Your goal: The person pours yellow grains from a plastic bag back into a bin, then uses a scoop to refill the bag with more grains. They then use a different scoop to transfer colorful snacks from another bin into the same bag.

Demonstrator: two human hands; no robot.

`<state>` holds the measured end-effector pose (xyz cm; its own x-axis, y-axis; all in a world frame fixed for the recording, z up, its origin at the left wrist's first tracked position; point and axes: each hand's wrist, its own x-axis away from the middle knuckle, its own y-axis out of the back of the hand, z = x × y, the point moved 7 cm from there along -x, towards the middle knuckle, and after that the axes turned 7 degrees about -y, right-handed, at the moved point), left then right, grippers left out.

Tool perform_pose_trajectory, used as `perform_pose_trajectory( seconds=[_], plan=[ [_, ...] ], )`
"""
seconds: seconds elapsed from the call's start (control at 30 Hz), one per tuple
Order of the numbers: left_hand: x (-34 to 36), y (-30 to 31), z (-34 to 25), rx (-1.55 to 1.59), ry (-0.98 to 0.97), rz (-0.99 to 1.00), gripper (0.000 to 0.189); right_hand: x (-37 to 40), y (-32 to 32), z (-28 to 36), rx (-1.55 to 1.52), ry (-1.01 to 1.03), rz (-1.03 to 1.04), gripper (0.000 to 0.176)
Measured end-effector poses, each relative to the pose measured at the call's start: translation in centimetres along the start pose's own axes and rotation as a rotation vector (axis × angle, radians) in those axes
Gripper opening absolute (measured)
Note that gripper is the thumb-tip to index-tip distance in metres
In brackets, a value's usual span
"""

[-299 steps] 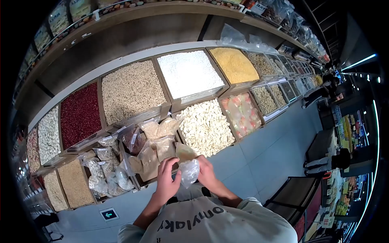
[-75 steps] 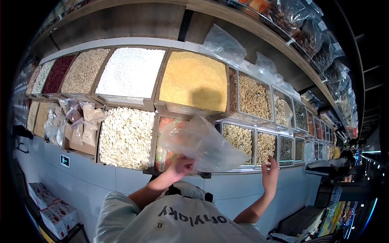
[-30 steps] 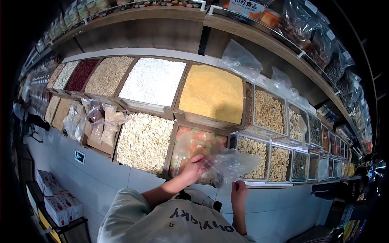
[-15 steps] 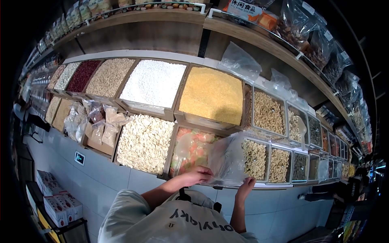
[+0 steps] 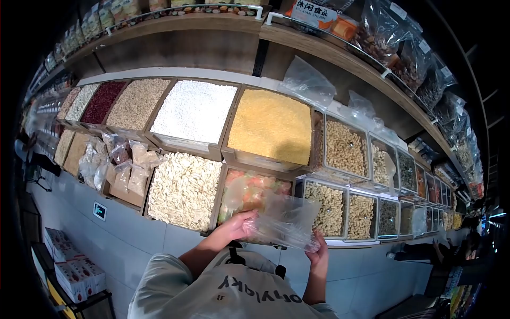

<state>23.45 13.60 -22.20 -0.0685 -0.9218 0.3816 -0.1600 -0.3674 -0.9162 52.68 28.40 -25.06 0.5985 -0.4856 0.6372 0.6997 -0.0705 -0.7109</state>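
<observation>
Head view, looking down: a thin clear plastic bag (image 5: 284, 220) is held in the air between both hands, in front of the lower row of bins, at the front edge of the display. The film is crinkled and cloudy, and the bin contents show faintly through it. The left hand (image 5: 239, 226) grips the bag's left edge, its fingers pressed together on the film. The right hand (image 5: 319, 254) is at the lower right corner, its fingers curled up and pinching the film.

Just behind the bag is a bin of pink, orange and green glossy pieces (image 5: 249, 189). To its right stand clear boxes of tan nuts (image 5: 329, 207). To its left is a wooden bin of pale flat seeds (image 5: 183, 190), then a bin of small filled bags (image 5: 127, 165). In the upper row are a bin of fine yellow grain (image 5: 271, 126) and a bin of white grain (image 5: 194, 110). A wooden shelf (image 5: 340, 53) above carries packed goods. A pale shirt (image 5: 234, 290) fills the bottom of the frame.

Half a second earlier the bag stood taller and was stretched open, covering the first nut box. Now it has sunk lower and flatter and is more crumpled. The left hand has drawn back to the left, and the right hand has dropped slightly.
</observation>
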Motion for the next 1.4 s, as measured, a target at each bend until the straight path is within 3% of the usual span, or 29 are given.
perform_pose_trajectory(
  seconds=[0.1,0.13,0.17,0.2,0.23,0.3,0.33,0.4,0.47,0.5,0.57,0.6,0.63,0.67,0.7,0.73,0.77,0.83,0.9,0.93,0.97,1.0,1.1,1.17,1.23,1.27,1.3,1.37,1.4],
  plan=[
    [0.1,-1.0,-0.6,-0.036,-0.127,0.002,0.01,1.3,-2.9,-0.9,-0.066,-0.034,0.06,0.024],
    [0.2,-1.1,-0.9,-0.036,-0.132,0.001,0.01,2.4,-4.4,-0.2,0.03,0.109,0.056,0.031],
    [0.4,-2.0,-1.2,-0.139,-0.152,0.126,0.013,3.3,-5.6,0.7,0.125,0.253,0.052,0.038],
    [0.7,-3.0,-1.3,-0.242,-0.17,0.251,0.017,3.5,-6.1,0.8,0.124,0.251,0.052,0.038],
    [0.7,-3.3,-1.3,-0.241,-0.17,0.249,0.017,3.7,-7.0,1.1,0.232,0.297,0.089,0.04],
    [0.7,-4.0,-1.4,-0.961,-0.231,0.157,0.019,4.1,-8.8,1.2,0.338,0.342,0.126,0.044],
    [0.9,-4.9,-1.1,-0.96,-0.23,0.156,0.019,4.3,-9.3,1.0,0.494,0.399,0.021,0.043],
    [1.4,-7.1,-1.8,-1.574,-0.403,0.023,0.021,4.4,-10.2,0.5,0.651,0.455,-0.084,0.042],
    [0.7,-6.4,-1.9,-1.527,-0.518,-0.088,0.02,4.7,-9.4,0.7,0.907,0.501,-0.429,0.031],
    [0.8,-6.4,-2.6,-1.473,-0.63,-0.199,0.022,4.1,-8.2,0.6,0.907,0.504,-0.429,0.031],
    [0.9,-7.4,-2.9,-1.507,-0.611,-0.272,0.022,3.7,-7.9,1.2,1.339,0.87,-0.514,0.014],
    [1.2,-7.4,-3.1,-1.539,-0.583,-0.348,0.023,3.8,-7.3,1.0,1.34,0.868,-0.511,0.014],
    [1.4,-7.2,-2.9,-1.537,-0.581,-0.352,0.023,3.3,-5.9,0.5,1.21,0.723,-0.487,0.007],
    [1.6,-8.0,-2.6,-1.733,-0.675,-0.293,0.026,3.0,-5.0,0.0,1.077,0.58,-0.463,0.004],
    [1.9,-8.8,-2.2,-1.927,-0.771,-0.228,0.029,2.9,-5.1,0.2,1.08,0.578,-0.461,0.004],
    [2.0,-8.7,-2.2,-1.926,-0.769,-0.232,0.029,2.8,-4.7,0.3,0.767,0.552,-0.371,0.008],
    [2.0,-8.3,-2.0,-2.005,-0.66,-0.266,0.032,2.6,-4.4,0.2,0.453,0.519,-0.281,0.013],
    [1.9,-7.9,-1.8,-2.083,-0.55,-0.294,0.035,2.4,-4.8,0.3,0.397,0.552,-0.276,0.014],
    [2.5,-8.9,-2.2,-2.048,-0.764,-0.293,0.032,2.7,-5.1,0.9,0.346,0.585,-0.27,0.016],
    [2.3,-8.7,-2.0,-2.047,-0.764,-0.294,0.032,2.6,-4.8,0.6,0.187,0.448,-0.26,0.014],
    [2.1,-8.4,-2.0,-1.862,-0.841,-0.249,0.029,2.4,-4.7,0.0,0.029,0.309,-0.247,0.012],
    [2.0,-8.1,-2.2,-1.677,-0.908,-0.204,0.027,2.4,-5.1,0.0,0.031,0.308,-0.245,0.012],
    [1.5,-5.3,-3.4,-1.395,-0.873,-0.348,0.025,2.0,-3.5,-0.9,-0.26,0.197,-0.302,0.01],
    [0.6,-2.9,-4.1,-1.303,-0.845,-0.329,0.023,1.3,-3.3,-1.4,-0.194,0.065,0.024,0.006],
    [0.1,-1.5,-4.0,-1.209,-0.817,-0.313,0.021,1.5,-3.1,-1.8,-0.092,0.024,0.077,0.007],
    [0.3,-1.9,-3.8,-0.775,-0.664,-0.364,0.016,1.8,-4.0,-2.3,0.009,-0.017,0.13,0.008],
    [0.3,-1.7,-2.7,-0.345,-0.5,-0.397,0.013,2.2,-4.8,-2.7,0.011,-0.017,0.132,0.008],
    [0.1,-1.2,-2.3,-0.174,-0.45,-0.369,0.014,3.0,-6.0,-1.9,0.583,0.256,-0.045,0.013],
    [-0.1,-0.8,-1.8,-0.004,-0.395,-0.342,0.016,2.9,-6.1,-2.1,0.585,0.257,-0.044,0.013]
  ],
)
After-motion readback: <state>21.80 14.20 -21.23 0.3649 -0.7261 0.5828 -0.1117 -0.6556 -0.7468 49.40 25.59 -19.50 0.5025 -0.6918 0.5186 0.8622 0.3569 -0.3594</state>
